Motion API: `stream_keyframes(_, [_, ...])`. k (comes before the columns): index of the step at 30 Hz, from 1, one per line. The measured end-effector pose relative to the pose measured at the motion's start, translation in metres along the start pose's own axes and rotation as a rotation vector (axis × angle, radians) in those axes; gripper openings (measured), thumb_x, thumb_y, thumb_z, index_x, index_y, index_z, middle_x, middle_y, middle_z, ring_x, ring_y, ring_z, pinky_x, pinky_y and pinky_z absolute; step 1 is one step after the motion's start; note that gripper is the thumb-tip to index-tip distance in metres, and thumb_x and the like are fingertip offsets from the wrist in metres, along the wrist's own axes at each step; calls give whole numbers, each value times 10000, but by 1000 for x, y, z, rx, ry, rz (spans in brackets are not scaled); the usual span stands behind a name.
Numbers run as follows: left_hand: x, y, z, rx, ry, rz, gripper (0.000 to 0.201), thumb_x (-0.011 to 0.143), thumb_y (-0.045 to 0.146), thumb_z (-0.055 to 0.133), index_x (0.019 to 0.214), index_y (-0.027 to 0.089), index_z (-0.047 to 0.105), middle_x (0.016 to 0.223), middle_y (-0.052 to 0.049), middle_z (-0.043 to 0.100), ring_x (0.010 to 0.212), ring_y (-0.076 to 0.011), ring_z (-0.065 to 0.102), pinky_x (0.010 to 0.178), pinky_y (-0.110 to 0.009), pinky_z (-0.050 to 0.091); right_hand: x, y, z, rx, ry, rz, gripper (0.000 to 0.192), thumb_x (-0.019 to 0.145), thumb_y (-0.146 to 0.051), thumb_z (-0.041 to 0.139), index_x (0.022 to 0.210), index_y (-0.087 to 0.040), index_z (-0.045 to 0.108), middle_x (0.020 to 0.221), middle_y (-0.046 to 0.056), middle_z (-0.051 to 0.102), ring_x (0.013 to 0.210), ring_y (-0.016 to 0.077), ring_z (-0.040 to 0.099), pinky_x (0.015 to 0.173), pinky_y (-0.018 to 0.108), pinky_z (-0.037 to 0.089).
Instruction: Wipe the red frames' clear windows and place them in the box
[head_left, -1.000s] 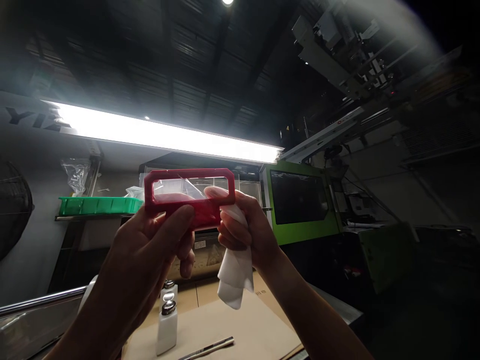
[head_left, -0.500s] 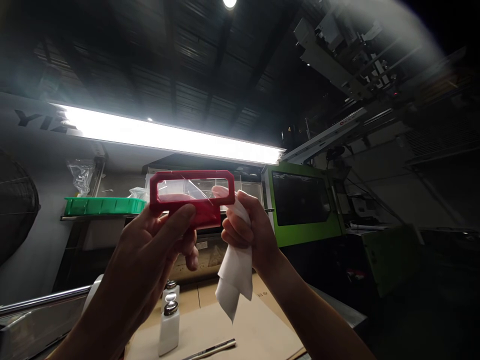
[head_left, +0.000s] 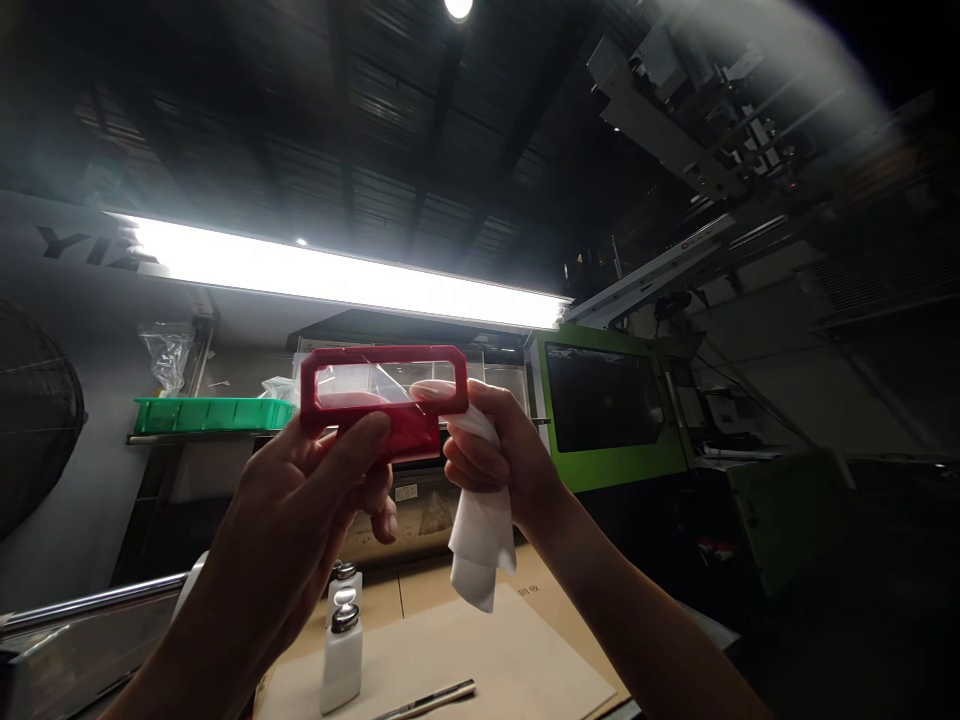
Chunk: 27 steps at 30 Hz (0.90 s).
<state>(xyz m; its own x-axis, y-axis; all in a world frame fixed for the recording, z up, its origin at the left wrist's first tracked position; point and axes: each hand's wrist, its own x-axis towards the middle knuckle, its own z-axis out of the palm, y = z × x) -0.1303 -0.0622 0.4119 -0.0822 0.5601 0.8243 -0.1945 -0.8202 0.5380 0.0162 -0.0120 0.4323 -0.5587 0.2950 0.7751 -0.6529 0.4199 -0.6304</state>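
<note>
The left hand (head_left: 315, 490) holds a red plastic frame (head_left: 384, 390) up in the air, well above the desk (head_left: 487, 670), its grip pinched on the frame's lower edge. The right hand (head_left: 491, 455) has its grip closed around a white cloth (head_left: 480, 545), one finger pressed against the frame's clear window. Below, near the desk's left edge, stand two white dispenser bottles (head_left: 341, 645), with a metal rod (head_left: 427, 698) lying beside them.
</note>
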Motion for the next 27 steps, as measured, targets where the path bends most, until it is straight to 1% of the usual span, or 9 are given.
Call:
stream_keyframes(2, [0,0,0,-7,6,-9,232,643,342,753,786,211,627,424,71,519,354,-88,437,296,-185,438,0,-1,-1,2,-25,-4,302,843,-296,403,798,-117,642,296,-111,329,282,34,149,300,161,149])
stream_keyframes(5, [0,-1,1,-7,4,-5,227,641,337,755,781,212,628,421,71,520,348,-88,435,290,-184,430,-1,0,-3,22,-75,-3,345,847,-304,379,926,-107,652,299,-116,331,281,41,143,298,164,144])
stream_keyframes(7, [0,-1,1,-3,-3,-3,226,636,333,760,772,210,629,424,70,524,348,-89,438,290,-188,433,-1,2,-4,38,-88,-7,351,843,-302,376,961,-109,645,300,-117,338,280,45,144,297,166,147])
stream_keyframes(9, [0,-1,2,-6,-3,-2,233,632,332,762,776,205,630,427,69,529,347,-90,439,290,-190,434,-1,3,-4,49,-63,-14,330,837,-306,379,919,-119,639,297,-116,338,279,46,147,296,165,151])
stream_keyframes(11, [0,0,2,-10,0,-8,236,638,324,759,793,203,628,427,70,532,352,-91,445,295,-189,437,-1,4,-3,56,-4,-15,306,841,-312,374,790,-133,617,290,-112,328,276,42,146,294,165,147])
stream_keyframes(13, [0,1,2,-4,-5,-13,220,648,319,754,780,203,620,425,73,530,355,-88,448,304,-183,441,0,4,-2,67,62,-17,309,853,-308,364,669,-151,556,290,-108,322,279,35,139,294,162,136])
stream_keyframes(16, [-1,4,1,11,-20,-14,200,659,322,748,758,208,616,428,75,529,356,-83,449,310,-178,442,0,2,-1,69,110,-26,298,855,-297,381,606,-171,484,299,-108,328,291,31,136,299,157,124])
stream_keyframes(22, [0,1,-3,18,-27,-10,164,692,315,727,773,219,622,451,68,547,368,-91,473,326,-185,454,1,1,-1,-15,72,-3,275,835,-313,440,626,-157,528,300,-107,349,285,28,171,307,158,154])
stream_keyframes(27, [0,0,-1,16,-29,-20,186,688,324,733,784,215,617,444,77,530,370,-85,463,319,-173,438,2,1,-2,-7,49,-8,279,830,-281,443,578,-169,483,304,-105,340,294,26,176,311,154,157])
